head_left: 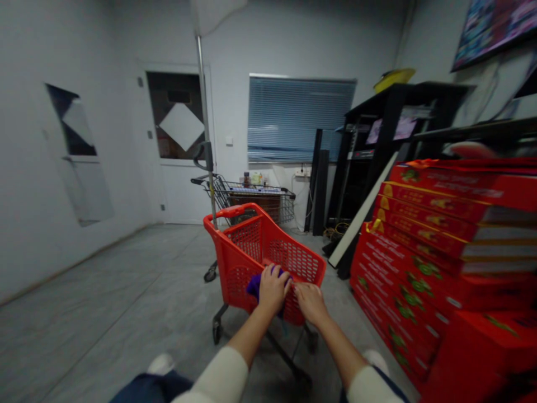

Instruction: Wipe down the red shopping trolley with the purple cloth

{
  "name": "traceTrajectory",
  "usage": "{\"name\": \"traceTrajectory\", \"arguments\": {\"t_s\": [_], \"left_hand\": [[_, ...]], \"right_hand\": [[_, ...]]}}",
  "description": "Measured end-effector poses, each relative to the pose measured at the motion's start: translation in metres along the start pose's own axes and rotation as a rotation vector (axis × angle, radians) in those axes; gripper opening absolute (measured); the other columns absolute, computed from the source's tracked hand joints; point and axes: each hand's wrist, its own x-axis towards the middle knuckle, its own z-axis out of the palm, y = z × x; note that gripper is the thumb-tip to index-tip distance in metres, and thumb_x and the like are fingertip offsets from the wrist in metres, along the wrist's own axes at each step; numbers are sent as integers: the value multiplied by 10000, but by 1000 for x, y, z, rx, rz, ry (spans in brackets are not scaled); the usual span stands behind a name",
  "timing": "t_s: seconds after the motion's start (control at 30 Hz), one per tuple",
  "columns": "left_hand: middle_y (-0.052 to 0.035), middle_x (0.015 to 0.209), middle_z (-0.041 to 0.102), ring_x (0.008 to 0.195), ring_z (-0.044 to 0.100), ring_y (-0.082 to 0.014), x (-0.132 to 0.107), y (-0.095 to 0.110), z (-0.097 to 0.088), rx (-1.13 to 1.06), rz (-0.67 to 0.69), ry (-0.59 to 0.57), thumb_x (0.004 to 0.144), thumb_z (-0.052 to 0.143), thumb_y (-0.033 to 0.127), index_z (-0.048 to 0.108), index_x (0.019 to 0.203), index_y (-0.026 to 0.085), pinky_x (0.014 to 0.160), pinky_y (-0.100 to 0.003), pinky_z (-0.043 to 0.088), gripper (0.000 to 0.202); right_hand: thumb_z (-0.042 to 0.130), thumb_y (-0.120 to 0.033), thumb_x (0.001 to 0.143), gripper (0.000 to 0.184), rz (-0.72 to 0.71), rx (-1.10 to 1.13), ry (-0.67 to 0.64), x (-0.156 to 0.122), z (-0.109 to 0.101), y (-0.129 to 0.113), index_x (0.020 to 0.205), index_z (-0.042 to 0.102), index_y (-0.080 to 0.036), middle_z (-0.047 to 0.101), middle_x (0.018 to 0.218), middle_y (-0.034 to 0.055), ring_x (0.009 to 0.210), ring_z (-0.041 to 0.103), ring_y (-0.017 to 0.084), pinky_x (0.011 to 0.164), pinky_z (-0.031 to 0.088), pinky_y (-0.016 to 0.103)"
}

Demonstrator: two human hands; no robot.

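Note:
A red plastic shopping cart (251,240) with perforated walls stands on castors directly ahead of me. My left hand (273,290) presses a crumpled purple cloth (254,285) against the cart's near rim, and the cloth's lower part is hidden. Beside it, my right hand (310,302) rests on that rim, its fingers pointing towards my left hand. Whether those fingers grip the rim is hard to see. The cart's inside is mostly hidden from this angle.
Stacked red printed cartons (419,268) fill the right side. A grey wire cart (255,196) stands beyond the red one, with a metal pole (205,123) rising near it. Black shelving (390,129) stands against the back wall, left of the cartons. A door (176,184) is at the back.

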Motion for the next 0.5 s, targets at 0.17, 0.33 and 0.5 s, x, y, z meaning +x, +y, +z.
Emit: {"name": "traceTrajectory", "arguments": {"t_s": [0.17, 0.33, 0.5], "left_hand": [[-61, 1134, 606, 1166, 484, -246, 11, -29, -7, 11, 97, -55, 924, 538, 374, 690, 1057, 287, 1026, -430, 400, 220], [-71, 1058, 604, 1151, 486, -245, 31, -75, -19, 92, -16, -47, 934, 515, 374, 704, 1000, 254, 1027, -428, 392, 234], [-57, 1051, 599, 1139, 481, -234, 24, -56, -13, 96, -77, -44, 940, 497, 367, 696, 980, 250, 1045, -426, 385, 234]], "right_hand": [[273, -243, 1001, 424, -18, 14, 8, 3, 6, 3, 1225, 632, -222, 673, 1220, 62, 1152, 567, 182, 1023, 336, 323], [294, -230, 998, 404, -15, 25, 17, 4, 10, -1, 1223, 630, -229, 661, 1240, 54, 1168, 555, 176, 1024, 331, 316], [305, -232, 999, 396, 5, 11, 39, 3, 8, -13, 1228, 627, -225, 663, 1241, 62, 1169, 555, 181, 1030, 318, 323]]}}
